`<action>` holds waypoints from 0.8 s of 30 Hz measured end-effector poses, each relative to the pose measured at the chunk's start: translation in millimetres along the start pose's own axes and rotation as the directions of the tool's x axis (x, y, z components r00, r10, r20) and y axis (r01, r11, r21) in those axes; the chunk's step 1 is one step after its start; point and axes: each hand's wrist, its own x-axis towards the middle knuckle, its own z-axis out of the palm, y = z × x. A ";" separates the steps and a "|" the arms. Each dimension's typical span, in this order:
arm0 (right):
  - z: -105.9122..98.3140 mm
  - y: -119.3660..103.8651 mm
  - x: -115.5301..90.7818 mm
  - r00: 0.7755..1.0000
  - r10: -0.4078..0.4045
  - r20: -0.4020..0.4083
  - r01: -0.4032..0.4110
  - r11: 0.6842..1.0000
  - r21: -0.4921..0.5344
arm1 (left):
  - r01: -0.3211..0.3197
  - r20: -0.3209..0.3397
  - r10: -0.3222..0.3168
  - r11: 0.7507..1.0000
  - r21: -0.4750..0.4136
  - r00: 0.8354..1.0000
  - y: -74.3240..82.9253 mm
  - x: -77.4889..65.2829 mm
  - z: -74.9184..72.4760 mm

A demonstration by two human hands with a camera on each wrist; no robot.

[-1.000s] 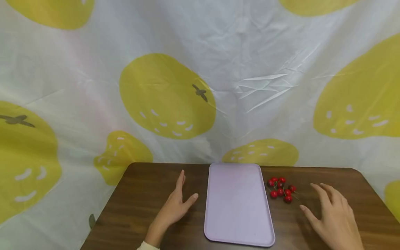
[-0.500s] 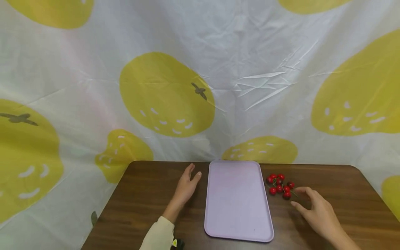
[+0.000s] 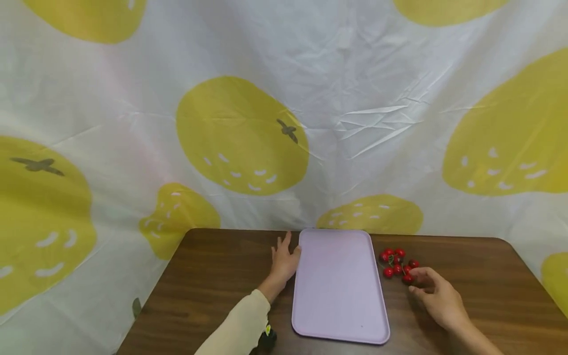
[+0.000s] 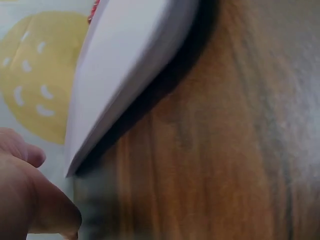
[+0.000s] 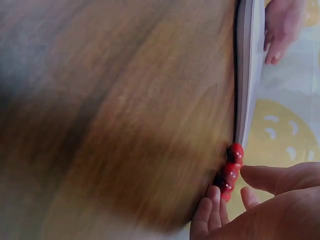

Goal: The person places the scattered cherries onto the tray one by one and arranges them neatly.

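Wrist views crop tray (image 3: 340, 286); left hand (image 3: 284, 261) spread, right hand (image 3: 441, 298) loosely spread near cherries (image 3: 397, 269).

Head view: a dark object (image 3: 266, 341) at six o'clock is running off frame – too little showing to identify. Right wrist view: cherries (image 5: 230, 173) at four are hiding one another. Left wrist view: the tabletop (image 4: 220, 130) is blurring at three; the left hand (image 4: 32, 195) is being cropped at eight.

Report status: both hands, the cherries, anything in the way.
Left hand beside the lilac tray, contact unclear. Right hand at the cherries, no firm grip seen. Cherries clustered on the table; nothing visible blocking the right hand.
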 end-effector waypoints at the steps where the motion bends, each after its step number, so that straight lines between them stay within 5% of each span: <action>1: 0.3 0.0 0.0 1.000 0.004 0.004 -0.004 1.000 0.003 | 0.021 0.017 -0.021 1.000 0.012 1.000 0.7 -0.9 2.8; 4: 0.2 -1.7 0.2 1.000 0.003 0.001 -0.003 1.000 0.003 | 0.044 0.042 -0.046 0.998 0.040 0.998 2.0 -2.4 9.9; 11: 1.9 -5.2 2.5 1.000 0.017 0.003 -0.017 1.000 -0.007 | 0.016 -0.018 -0.014 0.994 0.112 1.000 1.3 -2.0 18.7; 24: 5.7 -3.9 8.7 0.998 -0.008 -0.057 0.002 0.994 -0.108 | -0.113 -0.187 0.163 0.961 0.251 0.969 -17.6 -3.5 37.1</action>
